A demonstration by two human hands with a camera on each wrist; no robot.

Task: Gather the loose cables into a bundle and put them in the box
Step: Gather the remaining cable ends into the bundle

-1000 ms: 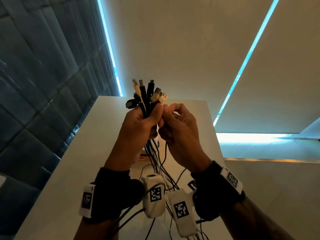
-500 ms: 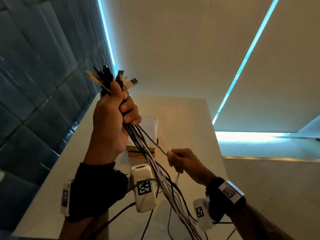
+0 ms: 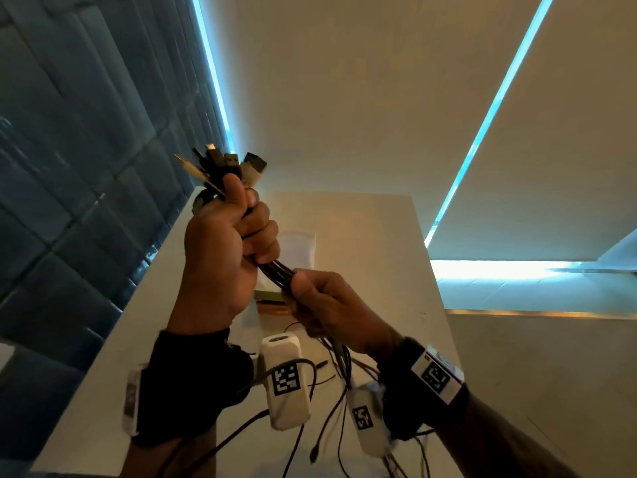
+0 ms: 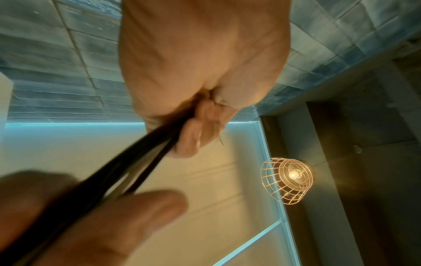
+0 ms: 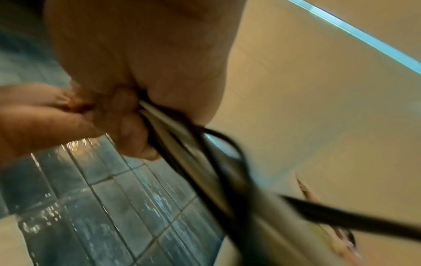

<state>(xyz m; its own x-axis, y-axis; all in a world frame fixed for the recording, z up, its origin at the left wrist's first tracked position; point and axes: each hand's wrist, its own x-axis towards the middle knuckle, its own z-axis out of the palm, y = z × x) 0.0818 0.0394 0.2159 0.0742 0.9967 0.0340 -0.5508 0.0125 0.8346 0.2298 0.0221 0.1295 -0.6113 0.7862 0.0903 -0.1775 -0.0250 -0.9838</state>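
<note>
One white table meets a blue tiled wall.

The head view looks forward, angled up, over both wrists at the cables in mid-frame. Each wrist view sits very close behind its own palm, facing upward along the fingers. All three share the cables.
</note>
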